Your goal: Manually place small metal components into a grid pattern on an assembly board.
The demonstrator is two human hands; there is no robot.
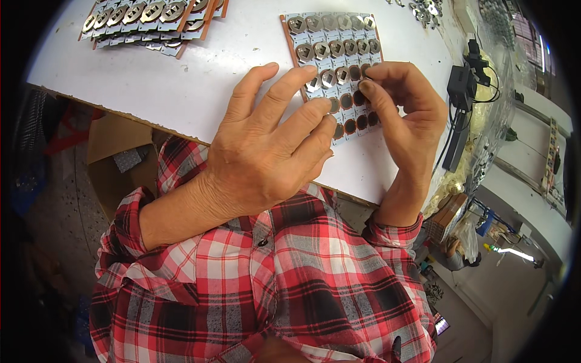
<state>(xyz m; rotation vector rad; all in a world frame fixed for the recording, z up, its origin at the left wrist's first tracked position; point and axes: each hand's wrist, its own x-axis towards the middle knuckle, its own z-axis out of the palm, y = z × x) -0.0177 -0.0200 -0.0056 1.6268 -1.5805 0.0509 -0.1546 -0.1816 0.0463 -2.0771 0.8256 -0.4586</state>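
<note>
A light-blue circuit-board panel (330, 40) with an orange-brown edge lies on the white table. Round metal clips (321, 49) fill its two far rows and the left part of the third. Dark round pads (350, 126) show in the nearer rows. My left hand (266, 148) is open, its fingers spread, with fingertips over the panel's left side. At the panel's right side, my right hand (411, 106) pinches thumb and forefinger together by the third row. Whatever lies between those fingertips is too small and covered to name.
Stacked panels with metal clips (136, 13) lie at the far left of the table (151, 78). Loose metal clips (426, 12) are heaped at the far right. A black power strip (457, 139) with plugs and cables runs along the right edge. Below left stands an open cardboard box (115, 142).
</note>
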